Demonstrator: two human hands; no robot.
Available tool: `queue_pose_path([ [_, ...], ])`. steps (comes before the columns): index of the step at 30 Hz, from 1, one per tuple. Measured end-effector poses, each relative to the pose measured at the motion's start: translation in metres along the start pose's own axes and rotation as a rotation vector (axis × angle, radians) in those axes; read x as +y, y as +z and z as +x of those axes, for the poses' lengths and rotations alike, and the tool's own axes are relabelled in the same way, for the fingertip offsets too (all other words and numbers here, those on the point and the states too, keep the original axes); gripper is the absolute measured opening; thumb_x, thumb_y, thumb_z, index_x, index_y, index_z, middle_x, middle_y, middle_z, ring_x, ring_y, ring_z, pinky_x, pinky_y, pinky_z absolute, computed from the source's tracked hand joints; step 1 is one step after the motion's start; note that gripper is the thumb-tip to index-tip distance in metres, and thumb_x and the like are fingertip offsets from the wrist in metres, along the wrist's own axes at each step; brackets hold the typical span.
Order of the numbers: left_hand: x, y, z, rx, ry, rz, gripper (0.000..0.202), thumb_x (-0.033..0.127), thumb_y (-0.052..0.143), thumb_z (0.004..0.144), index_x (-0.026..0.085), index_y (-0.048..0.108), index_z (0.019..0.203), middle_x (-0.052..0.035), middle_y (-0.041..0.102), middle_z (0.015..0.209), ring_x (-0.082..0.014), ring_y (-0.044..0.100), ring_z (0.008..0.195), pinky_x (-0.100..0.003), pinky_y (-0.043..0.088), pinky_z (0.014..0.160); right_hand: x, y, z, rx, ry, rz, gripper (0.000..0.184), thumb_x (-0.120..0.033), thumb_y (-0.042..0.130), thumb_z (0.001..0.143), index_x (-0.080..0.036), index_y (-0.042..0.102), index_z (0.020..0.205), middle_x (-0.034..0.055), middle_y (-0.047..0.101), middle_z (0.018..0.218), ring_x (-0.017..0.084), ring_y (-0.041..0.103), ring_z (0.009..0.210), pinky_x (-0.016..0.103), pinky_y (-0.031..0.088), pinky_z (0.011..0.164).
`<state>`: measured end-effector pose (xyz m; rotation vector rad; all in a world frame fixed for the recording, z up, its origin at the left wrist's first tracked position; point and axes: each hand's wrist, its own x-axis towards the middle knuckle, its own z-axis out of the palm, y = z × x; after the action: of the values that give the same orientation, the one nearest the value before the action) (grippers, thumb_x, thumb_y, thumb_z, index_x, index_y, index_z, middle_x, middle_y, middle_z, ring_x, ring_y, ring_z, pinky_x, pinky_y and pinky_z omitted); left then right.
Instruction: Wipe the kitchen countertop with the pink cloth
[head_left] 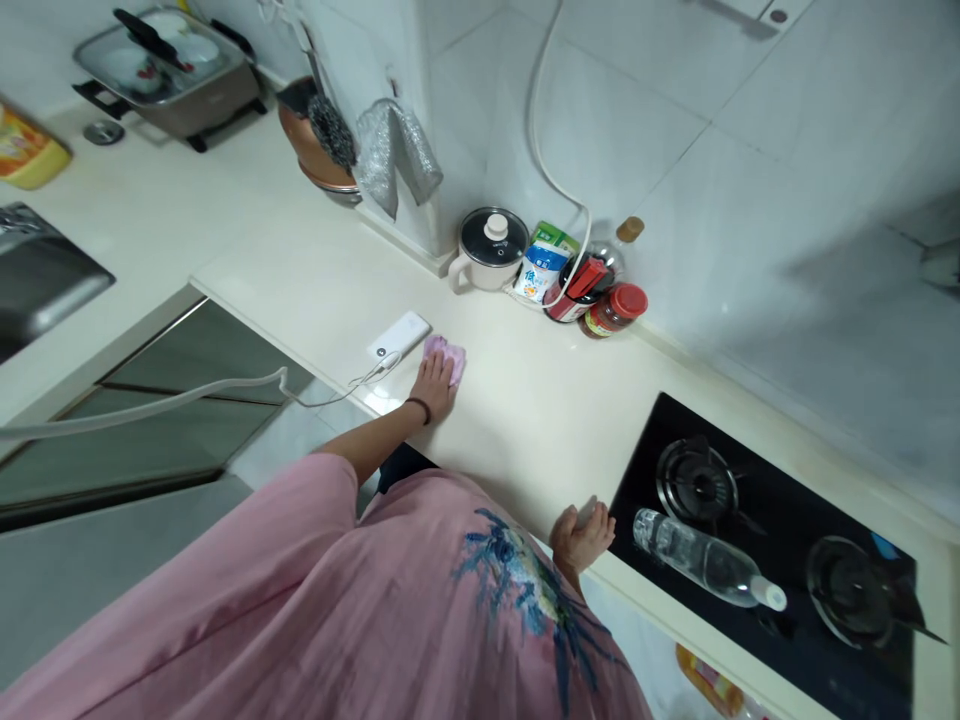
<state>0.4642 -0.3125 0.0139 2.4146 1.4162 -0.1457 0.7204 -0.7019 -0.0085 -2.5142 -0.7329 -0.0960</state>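
Observation:
My left hand presses a small pink cloth onto the cream countertop, its fingers over the cloth. Just beyond that hand lies a white power bank with a white cable plugged in. Near the counter's front edge, beside the stove's left side, my right hand rests with its fingers loosely apart and nothing visible in them. A clear plastic bottle with a white cap lies on its side on the black gas stove, close to my right hand.
Along the wall stand a lidded pot, a white-blue packet and a red-lidded jar. An electric pan, a yellow bottle and a metal sink are at left. A silvery cloth hangs above.

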Motion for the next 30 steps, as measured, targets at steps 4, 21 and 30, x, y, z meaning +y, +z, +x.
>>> queue_pose_path([
  [4,-0.018,0.009,-0.039,0.011,-0.02,0.005,0.076,0.04,0.04,0.108,0.005,0.031,0.175,-0.021,0.014,0.184,-0.0371,0.004,0.173,-0.056,0.016,0.139,0.004,0.003,0.0,0.003,-0.011,-0.016,0.06,-0.05,0.053,0.097,-0.016,0.059,0.146,0.0257,0.064,0.148,0.049,0.046,0.15,0.071,0.033,0.123],
  [21,0.107,0.069,-0.088,-0.076,0.687,-0.057,0.067,0.034,0.058,0.103,0.01,0.051,0.165,-0.0219,0.035,0.178,-0.0327,0.028,0.169,-0.05,0.024,0.137,0.012,0.008,0.002,0.036,-0.012,-0.005,0.059,-0.049,0.058,0.092,-0.016,0.065,0.141,0.0264,0.066,0.145,0.049,0.048,0.149,0.069,0.034,0.124],
  [30,-0.086,-0.002,-0.099,-0.095,0.096,0.087,0.073,0.037,0.044,0.107,0.005,0.036,0.172,-0.0238,0.021,0.182,-0.0366,0.013,0.172,-0.055,0.018,0.138,0.012,0.011,0.002,0.056,-0.044,-0.037,0.066,-0.051,0.054,0.092,-0.01,0.063,0.143,0.0291,0.064,0.145,0.049,0.047,0.149,0.067,0.034,0.124],
])
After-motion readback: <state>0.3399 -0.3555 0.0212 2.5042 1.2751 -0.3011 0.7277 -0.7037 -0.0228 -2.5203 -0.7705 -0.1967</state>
